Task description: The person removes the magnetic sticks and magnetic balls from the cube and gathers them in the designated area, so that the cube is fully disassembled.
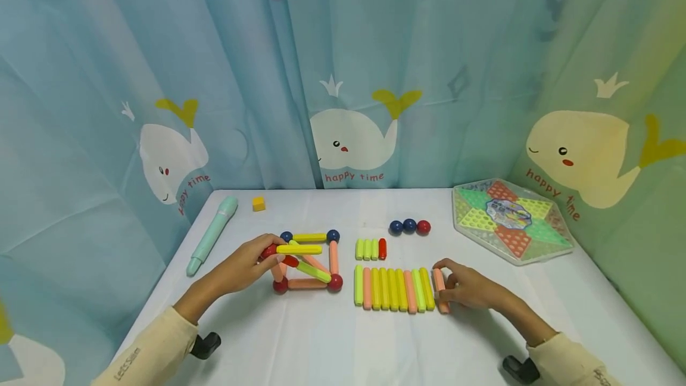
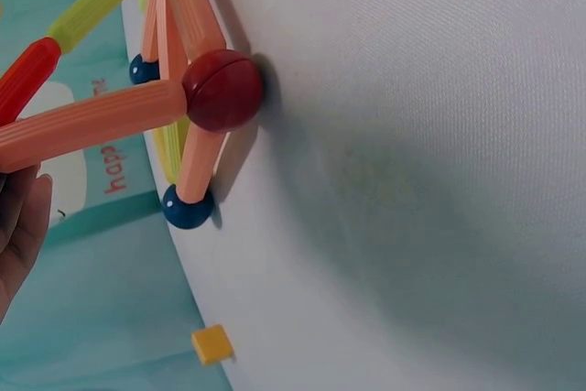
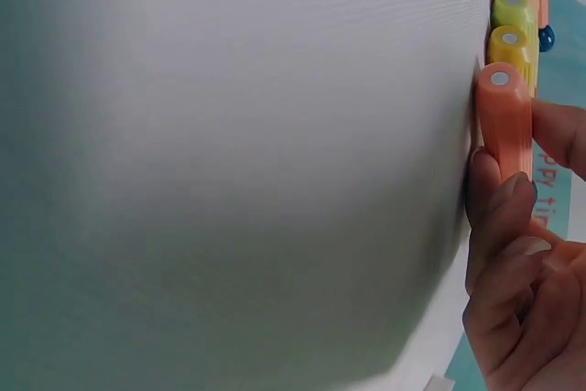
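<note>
My left hand [image 1: 248,265] holds a red ball [image 1: 269,251] at the raised corner of a frame built from magnetic sticks and balls. From that ball a yellow stick [image 1: 299,249] juts rightward, and a red and lime stick pair slopes down to the red corner ball [image 1: 334,282]. In the left wrist view, a salmon stick [image 2: 92,121] rises from a red base ball [image 2: 223,91] toward my fingers. At the right end of the stick row, my right hand [image 1: 471,288] pinches a salmon stick [image 1: 440,292] between thumb and fingers, low at the tabletop.
A row of yellow, lime and salmon sticks [image 1: 393,289] lies mid-table, with several short sticks [image 1: 367,249] behind it. Two blue balls and a red ball [image 1: 423,227] stand farther back. A board game [image 1: 504,219], a yellow cube [image 1: 259,204] and a mint tube [image 1: 211,236] lie around.
</note>
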`<state>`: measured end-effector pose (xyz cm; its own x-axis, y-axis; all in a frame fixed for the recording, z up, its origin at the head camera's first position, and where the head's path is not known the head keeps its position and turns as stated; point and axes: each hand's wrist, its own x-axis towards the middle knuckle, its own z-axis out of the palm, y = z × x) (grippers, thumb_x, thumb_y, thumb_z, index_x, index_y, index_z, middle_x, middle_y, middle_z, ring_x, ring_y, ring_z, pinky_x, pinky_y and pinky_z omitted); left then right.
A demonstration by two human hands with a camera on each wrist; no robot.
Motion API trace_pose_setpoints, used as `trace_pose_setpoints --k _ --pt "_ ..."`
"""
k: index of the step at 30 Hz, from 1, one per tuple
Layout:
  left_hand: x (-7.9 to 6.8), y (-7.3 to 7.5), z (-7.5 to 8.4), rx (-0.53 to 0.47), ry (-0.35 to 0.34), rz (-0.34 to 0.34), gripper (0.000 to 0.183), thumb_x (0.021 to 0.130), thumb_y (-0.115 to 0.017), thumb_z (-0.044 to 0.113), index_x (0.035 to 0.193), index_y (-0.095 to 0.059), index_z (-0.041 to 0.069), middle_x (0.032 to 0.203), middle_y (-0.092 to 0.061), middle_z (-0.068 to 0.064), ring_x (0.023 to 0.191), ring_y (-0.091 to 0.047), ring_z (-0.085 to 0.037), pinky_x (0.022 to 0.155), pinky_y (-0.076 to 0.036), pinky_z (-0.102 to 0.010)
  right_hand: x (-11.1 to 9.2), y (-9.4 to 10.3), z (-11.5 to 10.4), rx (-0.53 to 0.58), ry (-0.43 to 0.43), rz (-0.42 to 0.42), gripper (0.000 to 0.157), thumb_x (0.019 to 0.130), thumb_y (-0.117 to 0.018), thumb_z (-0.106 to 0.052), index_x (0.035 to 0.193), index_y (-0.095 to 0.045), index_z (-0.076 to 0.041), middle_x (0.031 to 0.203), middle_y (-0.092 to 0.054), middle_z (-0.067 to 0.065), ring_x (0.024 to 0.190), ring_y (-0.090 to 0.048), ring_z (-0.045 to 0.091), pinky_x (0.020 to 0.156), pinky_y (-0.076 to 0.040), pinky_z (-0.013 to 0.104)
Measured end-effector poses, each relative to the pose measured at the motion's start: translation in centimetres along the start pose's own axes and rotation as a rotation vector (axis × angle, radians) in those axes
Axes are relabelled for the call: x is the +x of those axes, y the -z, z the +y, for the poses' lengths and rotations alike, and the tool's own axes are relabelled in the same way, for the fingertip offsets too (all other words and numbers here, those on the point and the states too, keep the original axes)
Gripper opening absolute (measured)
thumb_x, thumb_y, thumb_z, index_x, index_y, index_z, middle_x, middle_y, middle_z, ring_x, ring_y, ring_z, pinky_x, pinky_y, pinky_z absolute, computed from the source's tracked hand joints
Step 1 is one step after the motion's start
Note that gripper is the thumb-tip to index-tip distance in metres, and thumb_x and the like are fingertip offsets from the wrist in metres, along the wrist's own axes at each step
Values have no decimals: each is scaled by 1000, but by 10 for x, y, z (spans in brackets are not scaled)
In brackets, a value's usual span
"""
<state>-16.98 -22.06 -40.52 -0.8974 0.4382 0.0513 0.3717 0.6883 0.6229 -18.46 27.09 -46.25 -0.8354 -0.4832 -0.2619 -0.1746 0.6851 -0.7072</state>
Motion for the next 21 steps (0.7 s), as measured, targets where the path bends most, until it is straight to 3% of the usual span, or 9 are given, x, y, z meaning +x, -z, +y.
trace_pose_setpoints --k 7,13,21 --pt "1 2 -3 20 -31 4 30 103 -57 32 126 -58 12 113 -64 2 98 -59 -13 86 -54 -29 6 1 -2 -29 37 -5 56 94 -69 -21 139 -46 2 84 -59 5 59 -54 15 55 -45 26" --pt "2 2 -1 16 -28 3 29 103 -58 31 126 -58 14 113 -63 3 97 -59 -13 85 -54 -26 6 1 -2 0 21 3 53 96 -67 -23 139 -48 1 84 -59 4 61 -54 16 55 -46 26" --pt "0 3 0 -23 19 11 32 105 -53 32 133 -55 15 113 -65 4 101 -59 -14 94 -53 -36 2 4 1 2 100 91 48 97 -65 -15 137 -47 5 89 -67 6 58 -56 12 55 -48 26"
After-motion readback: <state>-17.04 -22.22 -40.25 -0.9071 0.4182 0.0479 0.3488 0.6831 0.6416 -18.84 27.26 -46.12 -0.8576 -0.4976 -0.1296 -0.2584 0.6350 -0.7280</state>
